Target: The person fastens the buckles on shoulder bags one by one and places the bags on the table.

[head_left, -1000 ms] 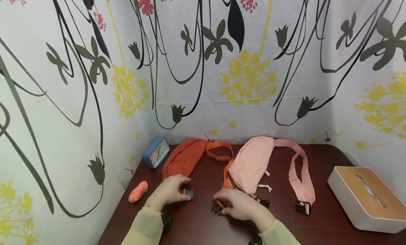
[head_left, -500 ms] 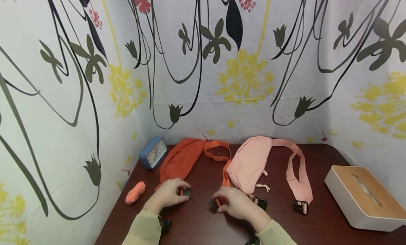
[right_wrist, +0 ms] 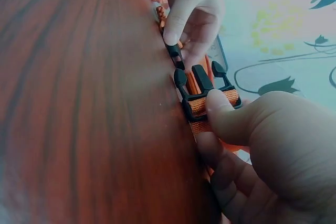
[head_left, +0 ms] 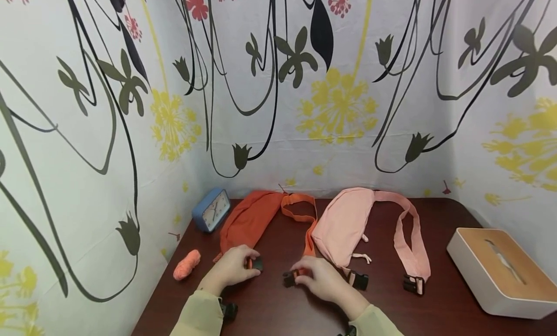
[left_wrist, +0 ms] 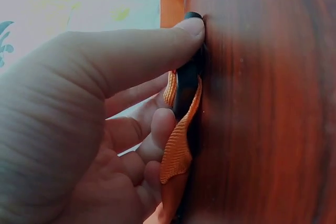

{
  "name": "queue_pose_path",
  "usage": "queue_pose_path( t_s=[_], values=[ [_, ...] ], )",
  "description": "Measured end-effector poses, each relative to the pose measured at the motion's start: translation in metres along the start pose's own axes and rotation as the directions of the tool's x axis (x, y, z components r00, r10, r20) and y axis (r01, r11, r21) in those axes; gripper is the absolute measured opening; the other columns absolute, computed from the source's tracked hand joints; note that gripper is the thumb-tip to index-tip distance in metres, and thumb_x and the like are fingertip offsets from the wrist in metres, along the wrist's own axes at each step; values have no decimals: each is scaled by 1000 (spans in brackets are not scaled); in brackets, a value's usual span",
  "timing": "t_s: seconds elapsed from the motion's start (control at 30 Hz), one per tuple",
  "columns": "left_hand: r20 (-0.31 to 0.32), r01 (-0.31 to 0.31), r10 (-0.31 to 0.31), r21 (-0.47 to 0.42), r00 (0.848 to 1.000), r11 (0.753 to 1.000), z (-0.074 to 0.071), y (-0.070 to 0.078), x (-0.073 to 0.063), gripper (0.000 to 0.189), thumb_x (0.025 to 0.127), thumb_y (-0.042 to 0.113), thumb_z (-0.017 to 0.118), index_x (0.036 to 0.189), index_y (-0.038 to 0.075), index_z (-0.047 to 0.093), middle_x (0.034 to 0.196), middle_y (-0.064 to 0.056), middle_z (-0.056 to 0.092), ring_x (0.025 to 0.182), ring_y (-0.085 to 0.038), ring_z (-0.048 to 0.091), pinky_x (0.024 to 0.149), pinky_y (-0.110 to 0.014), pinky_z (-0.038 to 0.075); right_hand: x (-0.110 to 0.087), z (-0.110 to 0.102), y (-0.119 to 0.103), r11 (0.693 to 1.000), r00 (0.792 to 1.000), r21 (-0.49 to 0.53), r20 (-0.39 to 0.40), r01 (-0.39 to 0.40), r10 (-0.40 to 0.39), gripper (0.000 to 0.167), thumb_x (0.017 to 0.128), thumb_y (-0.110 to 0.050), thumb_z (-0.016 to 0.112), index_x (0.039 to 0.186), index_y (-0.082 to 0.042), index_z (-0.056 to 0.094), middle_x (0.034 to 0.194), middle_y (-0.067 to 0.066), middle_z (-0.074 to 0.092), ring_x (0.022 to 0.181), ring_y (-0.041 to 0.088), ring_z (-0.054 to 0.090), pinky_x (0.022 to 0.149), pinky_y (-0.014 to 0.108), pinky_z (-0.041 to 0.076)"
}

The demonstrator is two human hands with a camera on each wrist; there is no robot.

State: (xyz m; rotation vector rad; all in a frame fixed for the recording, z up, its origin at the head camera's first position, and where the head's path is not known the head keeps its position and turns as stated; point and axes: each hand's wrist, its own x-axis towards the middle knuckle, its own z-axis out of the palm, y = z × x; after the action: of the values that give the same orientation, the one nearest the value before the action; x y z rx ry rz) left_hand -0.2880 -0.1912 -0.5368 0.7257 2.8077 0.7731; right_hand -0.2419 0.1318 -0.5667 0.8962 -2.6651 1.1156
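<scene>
An orange waist bag [head_left: 249,219] lies at the back left of the dark wooden table, its orange strap [head_left: 310,237] trailing toward me. My left hand [head_left: 232,267] pinches the black socket half of its buckle [left_wrist: 187,90] between thumb and fingers, with orange webbing [left_wrist: 177,153] threaded through. In my right hand [head_left: 324,278] is the pronged half of the buckle [right_wrist: 203,93], gripped at its webbing end, thumb on top. Its prongs point toward the socket half. A gap separates the two halves, both low over the table. Part of the socket half is hidden by my left fingers.
A pink waist bag [head_left: 344,225] lies right of the orange one, its black buckle half [head_left: 359,281] close to my right hand. A tissue box [head_left: 474,273] stands at the right. At the left are a blue clock [head_left: 212,209] and an orange yarn skein [head_left: 187,265].
The pronged half in my right hand has turned, from prongs angled downward to prongs pointing left toward the other half. My left hand keeps its pinch and has hardly moved.
</scene>
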Motion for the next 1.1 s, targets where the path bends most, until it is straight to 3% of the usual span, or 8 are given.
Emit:
queue_pose_path(
  t_s=[0.27, 0.4, 0.5, 0.7, 0.9, 1.1],
  values=[
    [-3, 12, -12, -21, 1000, 1000, 2, -3, -1, 40, 90, 44, 92, 121, 24, 78, 117, 7, 68, 100, -10, 61, 89, -38, 54, 4, 5, 3, 991, 992, 54, -35, -123, 125, 16, 101, -24, 81, 115, -33, 82, 107, -15, 78, 98, -1, 67, 88, 29, 57],
    [-3, 0, -1, -83, 1000, 997, 4, -7, -1, 38, 90, 42, 93, 120, 30, 74, 118, 9, 71, 93, -9, 59, 83, -33, 53, 10, 10, 3, 978, 983, 110, -40, -176, 182, 14, 104, -23, 78, 113, -32, 81, 103, -13, 78, 81, -3, 65, 77, 23, 53],
    [-5, -1, 0, -130, 1000, 992, 5, -9, -1, 37, 90, 40, 93, 120, 33, 73, 117, 8, 74, 83, -9, 58, 76, -29, 52, 15, 14, 2, 973, 980, 140, -49, -185, 194, 11, 104, -23, 77, 112, -31, 81, 100, -11, 78, 75, -2, 64, 73, 23, 51],
    [-35, -21, 16, -148, 999, 989, 5, -13, -1, 38, 89, 40, 94, 120, 34, 74, 114, 8, 76, 75, -7, 58, 71, -26, 51, 24, 23, -3, 971, 974, 139, -85, -195, 208, 10, 104, -22, 77, 110, -29, 82, 97, -11, 76, 84, 0, 62, 76, 23, 50],
    [-46, -34, 27, -162, 999, 986, 5, -15, -2, 38, 89, 41, 94, 121, 34, 74, 112, 9, 75, 76, -6, 59, 72, -26, 51, 30, 29, -3, 956, 970, 199, -73, -215, 233, 14, 107, -21, 74, 117, -20, 82, 97, -5, 75, 76, -1, 65, 70, 23, 55],
    [-30, -28, 23, -181, 999, 983, 2, -16, -2, 39, 89, 39, 93, 122, 34, 74, 112, 7, 73, 78, -8, 59, 73, -27, 51, 38, 32, -5, 952, 966, 202, -78, -228, 248, 17, 107, -20, 74, 120, -18, 84, 89, -4, 69, 66, 1, 62, 66, 24, 53]
  ],
)
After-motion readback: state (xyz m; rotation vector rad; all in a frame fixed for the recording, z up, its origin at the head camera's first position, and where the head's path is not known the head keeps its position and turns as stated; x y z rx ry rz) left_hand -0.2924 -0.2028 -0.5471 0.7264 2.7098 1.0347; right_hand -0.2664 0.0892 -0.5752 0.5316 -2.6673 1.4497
